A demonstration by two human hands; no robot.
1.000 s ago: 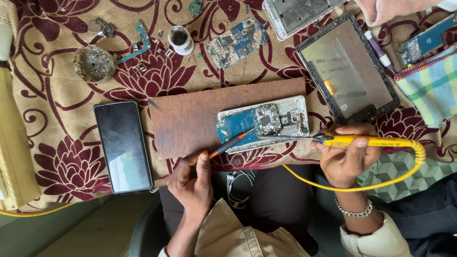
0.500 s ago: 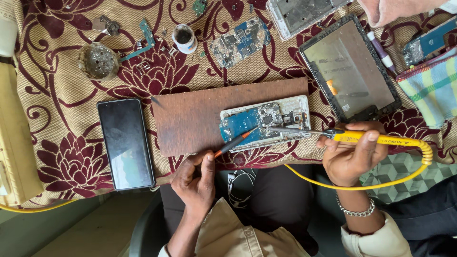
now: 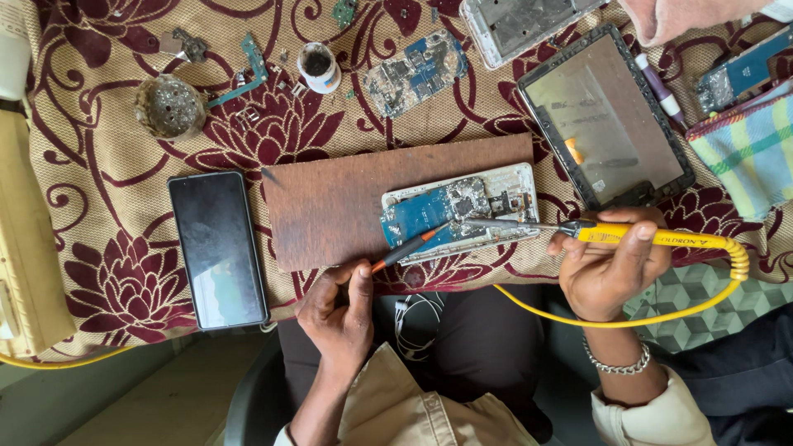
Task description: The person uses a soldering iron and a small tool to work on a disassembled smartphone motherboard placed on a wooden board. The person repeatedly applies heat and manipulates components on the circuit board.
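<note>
An opened phone [image 3: 461, 211] with its blue circuit board bared lies on a brown wooden board [image 3: 339, 206]. My left hand [image 3: 340, 310] pinches a thin orange-and-black tool [image 3: 406, 247] whose tip rests on the blue board. My right hand [image 3: 609, 266] grips a yellow soldering iron [image 3: 652, 238]; its metal tip [image 3: 496, 223] reaches left onto the phone's circuitry. A yellow cord [image 3: 661, 310] loops from the iron below my right wrist.
A black phone [image 3: 216, 248] lies left of the board. A tablet frame [image 3: 607, 120], a loose circuit board [image 3: 413, 73], a small white pot [image 3: 317, 66] and a round metal dish [image 3: 169, 106] sit on the patterned cloth. Another person's hand [image 3: 686, 16] shows top right.
Both hands hold the same tools on the phone; the camera has shifted slightly and the iron's tip has stayed on the board.
</note>
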